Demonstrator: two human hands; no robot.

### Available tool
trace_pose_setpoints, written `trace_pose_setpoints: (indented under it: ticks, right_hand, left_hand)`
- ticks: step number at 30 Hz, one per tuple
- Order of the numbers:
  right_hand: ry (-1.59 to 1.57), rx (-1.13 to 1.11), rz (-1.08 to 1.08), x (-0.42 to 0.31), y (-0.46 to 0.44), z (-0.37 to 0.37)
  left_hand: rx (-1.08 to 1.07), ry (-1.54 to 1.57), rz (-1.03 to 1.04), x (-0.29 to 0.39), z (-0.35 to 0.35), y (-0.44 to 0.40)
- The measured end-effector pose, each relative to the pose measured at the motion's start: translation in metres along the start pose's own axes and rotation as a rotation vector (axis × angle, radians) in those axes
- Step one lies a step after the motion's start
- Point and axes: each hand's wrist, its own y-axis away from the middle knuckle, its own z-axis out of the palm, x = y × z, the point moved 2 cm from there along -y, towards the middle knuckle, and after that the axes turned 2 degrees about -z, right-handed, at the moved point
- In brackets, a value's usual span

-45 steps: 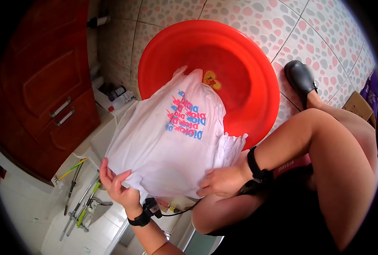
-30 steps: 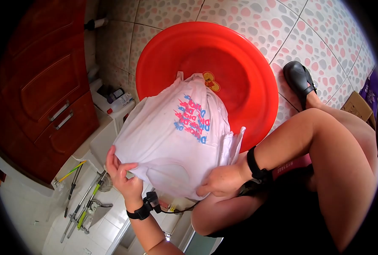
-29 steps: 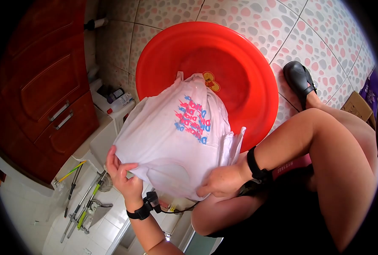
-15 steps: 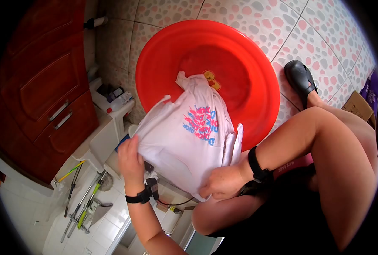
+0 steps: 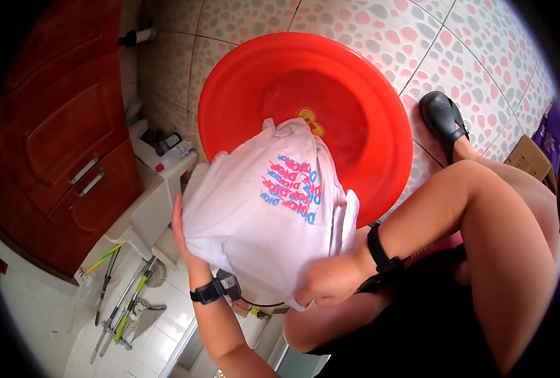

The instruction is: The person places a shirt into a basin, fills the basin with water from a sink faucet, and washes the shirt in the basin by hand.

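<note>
A white T-shirt (image 5: 248, 208) with pink and blue lettering is spread in front of me, its far end hanging into a red basin (image 5: 387, 113). My right hand (image 5: 333, 277) is closed on the shirt's near edge, close to my knee. At the shirt's left side, my left hand (image 5: 182, 236) rests with straight fingers against the cloth. Part of that hand is hidden behind the fabric. Each wrist wears a black strap.
Left of the basin, a white stand (image 5: 166, 170) holds bottles. Brown-red cabinets (image 5: 72, 126) rise beyond it, and mop-like handles (image 5: 129, 309) lean lower left. A cardboard box (image 5: 532, 157) sits at right, near my black shoe (image 5: 442, 120).
My left hand has gone from pinching the shirt's left edge to lying straight along its side. The cloth there has spread and bulged leftward. My right hand keeps its grip.
</note>
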Motion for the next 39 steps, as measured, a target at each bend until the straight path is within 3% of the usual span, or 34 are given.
trace_pose_setpoints:
  ticks: [7,13,19,25,29,34,39]
  right_hand:
    - [0.003,-0.079,-0.064,-0.015,0.002,0.004]
    - [-0.008,-0.100,-0.104,-0.024,0.003,0.007]
    - [0.011,-0.106,-0.124,-0.023,0.011,0.008]
    - [0.079,-0.115,-0.115,-0.024,0.008,0.003]
    - [0.122,-0.120,-0.066,-0.024,0.010,-0.001]
    - [0.154,-0.113,-0.037,-0.025,0.010,-0.006]
    - [0.188,-0.127,-0.054,-0.028,0.010,-0.014]
  left_hand:
    - [0.141,0.488,-0.100,0.040,-0.010,0.021]
    - [0.219,0.254,0.080,0.059,-0.008,0.034]
    - [0.214,0.396,0.129,0.060,-0.008,0.037]
    - [0.205,0.244,0.188,0.064,-0.005,0.033]
    - [0.189,0.253,0.184,0.064,-0.003,0.030]
    - [0.205,0.488,0.062,0.055,-0.002,0.025]
    - [0.251,0.469,-0.022,0.051,-0.002,0.022]
